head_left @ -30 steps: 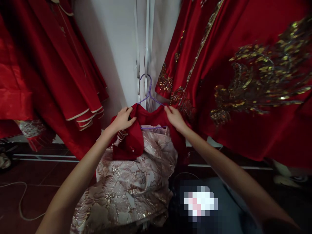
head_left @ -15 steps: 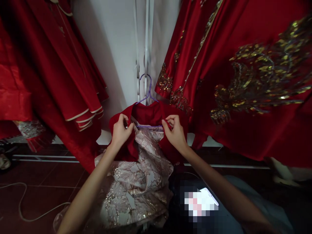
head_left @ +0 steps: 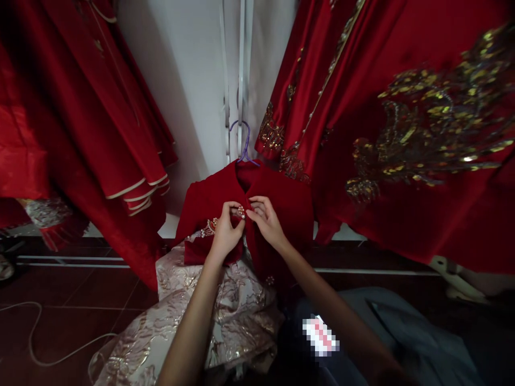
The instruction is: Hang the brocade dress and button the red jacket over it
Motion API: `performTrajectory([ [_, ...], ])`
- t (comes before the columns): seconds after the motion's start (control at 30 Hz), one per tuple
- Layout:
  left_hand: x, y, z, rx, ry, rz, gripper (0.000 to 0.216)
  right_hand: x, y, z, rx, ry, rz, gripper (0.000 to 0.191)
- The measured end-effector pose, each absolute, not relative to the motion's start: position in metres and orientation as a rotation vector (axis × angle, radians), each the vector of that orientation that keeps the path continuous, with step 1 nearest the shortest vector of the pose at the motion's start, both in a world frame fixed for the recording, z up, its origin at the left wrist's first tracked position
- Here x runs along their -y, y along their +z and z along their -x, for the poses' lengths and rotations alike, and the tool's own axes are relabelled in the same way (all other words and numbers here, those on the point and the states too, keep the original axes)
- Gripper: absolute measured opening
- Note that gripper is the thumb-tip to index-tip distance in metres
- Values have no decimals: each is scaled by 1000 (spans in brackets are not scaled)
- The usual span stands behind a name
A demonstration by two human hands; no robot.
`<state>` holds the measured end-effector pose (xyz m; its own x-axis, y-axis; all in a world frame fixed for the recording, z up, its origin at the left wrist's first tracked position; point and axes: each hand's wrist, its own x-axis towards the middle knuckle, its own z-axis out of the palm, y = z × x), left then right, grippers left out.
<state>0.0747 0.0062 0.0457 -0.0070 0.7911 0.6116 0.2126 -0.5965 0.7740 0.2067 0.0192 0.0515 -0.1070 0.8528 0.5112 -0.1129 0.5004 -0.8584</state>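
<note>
A short red jacket (head_left: 209, 195) hangs on a purple hanger (head_left: 245, 145) in front of me, its two front edges drawn together below the collar. My left hand (head_left: 228, 228) pinches the left front edge beside a small beaded ornament (head_left: 241, 211). Against the other edge, my right hand (head_left: 266, 220) is closed with thumb and fingers on the cloth. Another jewelled trim (head_left: 209, 228) shows on the jacket, left of my left hand. Beneath it spreads a pale, metallic patterned skirt (head_left: 148, 332).
Red garments (head_left: 132, 134) hang at the left, and a red gown with gold sequin work (head_left: 434, 118) hangs at the right. A white rack post (head_left: 243, 64) rises behind the hanger. A lit phone (head_left: 321, 335) lies low right. A white cable (head_left: 36, 343) runs over the tiled floor.
Both hands have moved inward, bringing the jacket's front edges together. The opening at the chest has narrowed, covering the pale fabric there, and beaded trims have come into view.
</note>
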Motion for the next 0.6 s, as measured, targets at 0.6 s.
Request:
performTrajectory([
  [0.6, 26, 75, -64, -1341, 1404, -2258, 12, -1, 62, -202, 1524, 561, 860, 22],
])
